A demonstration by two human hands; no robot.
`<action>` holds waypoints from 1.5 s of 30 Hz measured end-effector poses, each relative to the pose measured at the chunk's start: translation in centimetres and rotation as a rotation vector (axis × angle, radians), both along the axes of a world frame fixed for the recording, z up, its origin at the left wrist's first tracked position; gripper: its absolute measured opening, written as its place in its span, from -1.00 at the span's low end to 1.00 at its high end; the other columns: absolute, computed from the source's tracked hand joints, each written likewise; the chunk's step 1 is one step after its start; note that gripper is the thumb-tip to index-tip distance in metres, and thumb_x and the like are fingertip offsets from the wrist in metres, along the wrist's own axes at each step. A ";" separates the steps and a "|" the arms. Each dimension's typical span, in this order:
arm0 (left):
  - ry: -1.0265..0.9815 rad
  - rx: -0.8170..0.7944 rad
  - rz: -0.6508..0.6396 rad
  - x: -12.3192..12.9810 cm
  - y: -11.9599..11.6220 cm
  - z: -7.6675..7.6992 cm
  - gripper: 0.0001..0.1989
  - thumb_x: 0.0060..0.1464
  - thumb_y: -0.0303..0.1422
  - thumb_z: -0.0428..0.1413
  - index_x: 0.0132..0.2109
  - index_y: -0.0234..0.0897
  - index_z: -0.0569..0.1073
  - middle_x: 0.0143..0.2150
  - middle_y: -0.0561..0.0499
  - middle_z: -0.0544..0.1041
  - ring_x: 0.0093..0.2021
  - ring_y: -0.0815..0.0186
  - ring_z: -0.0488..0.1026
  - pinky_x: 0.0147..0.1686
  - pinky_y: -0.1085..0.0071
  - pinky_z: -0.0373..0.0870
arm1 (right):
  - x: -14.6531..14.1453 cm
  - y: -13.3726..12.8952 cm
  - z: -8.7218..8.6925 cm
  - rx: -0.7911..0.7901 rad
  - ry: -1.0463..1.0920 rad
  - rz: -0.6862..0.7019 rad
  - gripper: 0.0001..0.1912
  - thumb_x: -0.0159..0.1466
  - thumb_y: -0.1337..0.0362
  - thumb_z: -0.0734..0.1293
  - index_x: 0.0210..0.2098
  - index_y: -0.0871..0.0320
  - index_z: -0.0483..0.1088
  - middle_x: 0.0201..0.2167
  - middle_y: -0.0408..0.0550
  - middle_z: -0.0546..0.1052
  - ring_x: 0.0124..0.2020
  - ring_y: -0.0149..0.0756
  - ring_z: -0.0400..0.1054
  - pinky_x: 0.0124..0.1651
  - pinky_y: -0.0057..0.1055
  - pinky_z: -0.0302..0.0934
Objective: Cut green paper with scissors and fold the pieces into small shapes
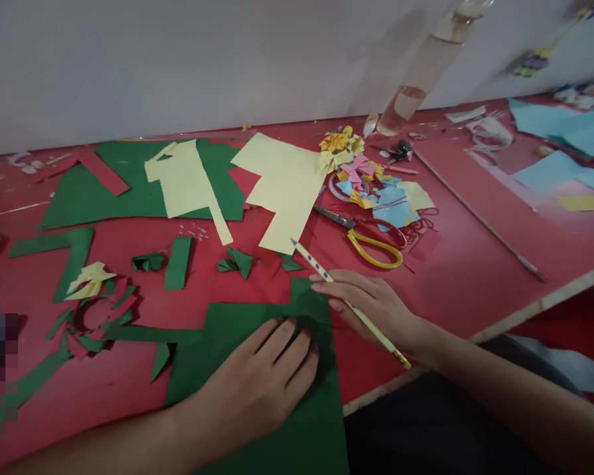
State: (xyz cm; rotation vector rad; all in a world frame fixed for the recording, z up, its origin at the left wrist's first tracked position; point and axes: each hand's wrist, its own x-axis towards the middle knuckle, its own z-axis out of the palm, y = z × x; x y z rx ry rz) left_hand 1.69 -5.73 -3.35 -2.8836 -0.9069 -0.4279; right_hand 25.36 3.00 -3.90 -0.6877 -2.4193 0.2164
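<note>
- Here we are at the green sheet (311,442), lying on the red worktop (440,297), and our left hand (260,379) rests on it, fingers curled; their undersides are hidden, so we cannot tell whether it pinches anything.
- Just beyond the green sheet's right edge, our right hand (379,307) has the spotted yellow pencil (315,261) gripped between its fingers, point slanting out past the green sheet's far tab.
- Light, stiff and smooth, that pencil looks ready to roll; we'd hold it close to the point for control (the grip sits well back from it).
- The green sheet should be light and bendy, easily creased, weakest at its tab; we'd steady it with a spread palm across its broad middle.
- Beyond the green sheet's far right corner, scissors (352,232) lie apart from both hands.
</note>
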 end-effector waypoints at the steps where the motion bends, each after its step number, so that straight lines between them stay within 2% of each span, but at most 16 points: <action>1: -0.006 -0.010 0.000 0.0 0.1 0.0 -0.72 0.36 -0.44 -0.04 0.10 -0.35 0.47 0.03 -0.10 0.58 0.06 0.13 0.48 0.09 0.20 0.38 | -0.1 -0.1 0.0 -0.012 0.019 -0.046 -0.75 0.44 0.41 0.20 0.05 0.14 0.40 -0.09 0.07 0.65 -0.07 -0.26 0.58 -0.08 -0.36 0.51; 4: -0.025 -0.047 0.003 -0.2 0.4 0.1 -0.72 0.34 -0.46 -0.04 0.09 -0.34 0.47 0.05 -0.09 0.57 0.08 0.12 0.46 0.15 0.20 0.34 | -0.3 -0.4 0.1 -0.080 0.065 -0.176 -0.75 0.44 0.45 0.20 0.04 0.15 0.39 -0.06 0.08 0.65 -0.03 -0.26 0.58 0.00 -0.33 0.51; 7: 0.003 -0.077 0.000 -0.2 0.6 0.1 -0.69 0.35 -0.44 -0.06 0.13 -0.34 0.46 0.11 -0.11 0.55 0.13 0.09 0.44 0.19 0.17 0.30 | -0.3 -0.8 0.4 -0.120 0.055 -0.205 -0.77 0.44 0.44 0.20 0.03 0.13 0.38 -0.06 0.06 0.66 -0.07 -0.27 0.60 -0.04 -0.35 0.53; 12: 0.029 -0.067 -0.081 -0.3 0.3 0.1 -0.68 0.37 -0.44 -0.08 0.14 -0.31 0.47 0.14 -0.06 0.53 0.16 0.07 0.42 0.20 0.15 0.29 | 0.3 -1.1 0.8 -0.073 -0.006 -0.193 -0.74 0.43 0.45 0.21 0.07 0.13 0.36 -0.04 0.06 0.66 -0.04 -0.24 0.59 -0.12 -0.37 0.55; 19: 0.052 -0.143 -0.112 -0.6 0.4 0.0 -0.60 0.37 -0.40 -0.09 0.27 -0.35 0.38 0.29 -0.09 0.43 0.29 0.05 0.31 0.29 0.15 0.21 | 0.6 -1.8 0.4 -0.002 -0.036 -0.105 -0.75 0.38 0.38 0.33 0.06 0.21 0.40 -0.09 0.13 0.64 -0.07 -0.16 0.57 -0.04 -0.25 0.52; 24: 0.057 -0.186 -0.106 -0.6 0.5 0.1 -0.52 0.37 -0.39 -0.08 0.36 -0.43 0.26 0.36 -0.16 0.34 0.37 0.03 0.23 0.29 0.20 0.25 | 0.3 -2.2 0.4 0.085 -0.044 -0.038 -0.72 0.31 0.45 0.40 0.02 0.26 0.43 -0.15 0.14 0.60 0.04 -0.04 0.48 0.09 -0.12 0.46; 27: 0.052 -0.207 -0.126 -0.6 0.5 0.1 -0.55 0.37 -0.40 -0.08 0.32 -0.42 0.30 0.34 -0.18 0.37 0.37 -0.01 0.24 0.26 0.19 0.31 | 0.1 -2.2 0.4 0.013 -0.111 -0.026 -0.75 0.36 0.40 0.34 0.03 0.29 0.42 -0.11 0.18 0.59 0.05 -0.02 0.48 0.10 -0.08 0.46; 31: 0.031 -0.190 -0.147 -0.7 0.6 0.1 -0.59 0.36 -0.42 -0.07 0.27 -0.43 0.37 0.32 -0.17 0.41 0.35 -0.02 0.28 0.26 0.17 0.34 | 0.0 -2.2 0.1 -0.078 -0.178 -0.055 -0.71 0.39 0.36 0.30 0.08 0.33 0.37 0.00 0.25 0.56 0.13 0.07 0.43 0.13 0.03 0.44; 45: 0.008 -0.142 -0.158 -0.9 0.6 0.1 -0.60 0.36 -0.47 -0.07 0.25 -0.49 0.40 0.28 -0.14 0.46 0.30 0.01 0.35 0.25 0.19 0.35 | 0.2 -2.5 0.2 -0.094 -0.183 -0.055 -0.66 0.38 0.36 0.32 0.11 0.34 0.34 -0.02 0.28 0.54 0.13 0.09 0.40 0.13 0.05 0.43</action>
